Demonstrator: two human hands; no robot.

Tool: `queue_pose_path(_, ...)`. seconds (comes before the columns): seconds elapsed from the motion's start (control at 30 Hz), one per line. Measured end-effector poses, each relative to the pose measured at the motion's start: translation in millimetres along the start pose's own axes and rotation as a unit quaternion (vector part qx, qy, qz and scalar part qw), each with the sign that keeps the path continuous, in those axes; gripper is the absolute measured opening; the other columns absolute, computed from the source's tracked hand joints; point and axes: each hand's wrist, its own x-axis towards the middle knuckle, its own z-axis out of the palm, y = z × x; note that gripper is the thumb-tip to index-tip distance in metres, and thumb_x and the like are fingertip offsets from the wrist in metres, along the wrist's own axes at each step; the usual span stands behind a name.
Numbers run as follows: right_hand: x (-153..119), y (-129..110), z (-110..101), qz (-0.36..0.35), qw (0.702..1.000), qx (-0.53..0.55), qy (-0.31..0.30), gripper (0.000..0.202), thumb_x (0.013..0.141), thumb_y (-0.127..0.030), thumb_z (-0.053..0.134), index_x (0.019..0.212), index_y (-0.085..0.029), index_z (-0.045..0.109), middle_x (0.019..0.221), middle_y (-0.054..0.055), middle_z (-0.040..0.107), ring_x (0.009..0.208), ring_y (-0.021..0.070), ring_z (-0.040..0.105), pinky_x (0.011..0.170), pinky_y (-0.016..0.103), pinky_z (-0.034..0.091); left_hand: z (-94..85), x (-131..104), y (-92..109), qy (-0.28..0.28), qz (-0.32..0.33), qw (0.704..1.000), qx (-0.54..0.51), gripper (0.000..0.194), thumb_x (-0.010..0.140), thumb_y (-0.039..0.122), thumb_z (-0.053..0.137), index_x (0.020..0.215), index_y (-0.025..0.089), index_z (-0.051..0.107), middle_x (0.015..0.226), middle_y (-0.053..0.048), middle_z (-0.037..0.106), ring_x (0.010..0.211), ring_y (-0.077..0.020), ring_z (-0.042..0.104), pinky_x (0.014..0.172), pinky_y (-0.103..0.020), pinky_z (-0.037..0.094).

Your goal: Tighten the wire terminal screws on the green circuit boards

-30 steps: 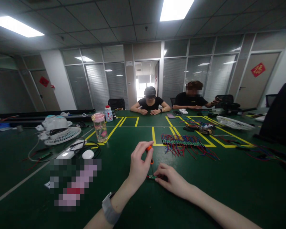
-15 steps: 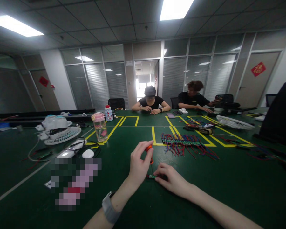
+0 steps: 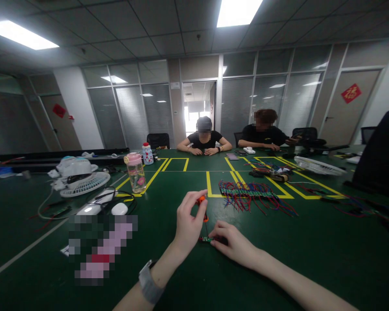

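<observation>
In my left hand [image 3: 189, 222] is an orange and black screwdriver [image 3: 205, 219], held upright with its handle between fingers and thumb. Its thin shaft points down at a small green circuit board [image 3: 205, 239] lying on the green table [image 3: 168, 285]. My right hand [image 3: 235, 246] pinches the right end of that board between fingertips and thumb. Beyond my hands lies a row of green boards [image 3: 251, 191] with many red and blue wires.
To the left stand a pink-lidded bottle [image 3: 137, 175] and a white fan [image 3: 84, 183], near a white mouse [image 3: 119, 209] and black cables. A patterned bottle [image 3: 147, 154] is farther back. Two people [image 3: 205, 140] sit across the table; a second fan [image 3: 320, 166] lies at right.
The screwdriver's handle has tilted or turned slightly in my left hand. Across the table, the person on the right has drawn an outstretched hand back.
</observation>
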Motion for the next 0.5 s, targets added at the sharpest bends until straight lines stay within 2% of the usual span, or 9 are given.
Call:
queue_pose_path(0.1,-0.3,0.4,0.1,0.003,1.0,-0.001,0.001,0.013,0.084,-0.009,0.062,0.089,-0.017,0.071,0.089,0.003,0.058,0.081,0.0171,0.057,0.072,0.025,0.046,-0.6,0.4,1.2,0.017,0.014,0.999,0.035,0.017,0.086,0.025,0.062,0.1,0.023,0.071,0.091,-0.003,0.057,0.086,-0.0167,0.06,0.078,-0.029,0.05)
queue_pose_path(0.23,-1.4,1.1,-0.2,-0.001,1.0,0.001,0.003,0.013,0.084,-0.008,0.062,0.088,-0.017,0.071,0.089,0.003,0.058,0.081,0.0173,0.057,0.072,0.025,0.046,-1.3,-1.0,1.5,-0.007,0.002,1.0,0.002,0.031,0.095,0.022,0.046,0.118,0.025,0.066,0.109,-0.006,0.059,0.1,-0.0181,0.06,0.086,-0.03,0.049)
queue_pose_path(0.3,-1.9,1.3,-0.2,-0.005,1.0,0.001,0.004,0.013,0.084,-0.008,0.061,0.088,-0.017,0.071,0.089,0.003,0.058,0.082,0.0174,0.057,0.072,0.025,0.046,-1.1,-1.4,1.0,-0.011,-0.005,1.0,-0.022,0.033,0.096,0.02,0.042,0.12,0.023,0.064,0.111,-0.007,0.062,0.102,-0.0181,0.061,0.088,-0.031,0.048)
queue_pose_path(0.4,-2.1,2.0,0.4,-0.006,1.0,-0.002,0.004,0.014,0.084,-0.008,0.062,0.089,-0.017,0.071,0.089,0.004,0.058,0.081,0.0175,0.057,0.072,0.025,0.046,-0.4,-0.7,0.8,0.006,-0.007,1.0,-0.01,0.026,0.094,0.02,0.048,0.112,0.021,0.066,0.099,-0.005,0.063,0.093,-0.0174,0.062,0.083,-0.03,0.049)
queue_pose_path(0.5,-1.8,2.8,0.9,-0.004,1.0,-0.005,0.003,0.014,0.084,-0.008,0.062,0.089,-0.017,0.071,0.088,0.003,0.058,0.081,0.0175,0.057,0.072,0.026,0.046,-0.4,0.4,1.3,0.024,0.005,0.999,0.03,0.017,0.087,0.023,0.06,0.099,0.021,0.071,0.089,-0.003,0.056,0.084,-0.0161,0.059,0.077,-0.028,0.049)
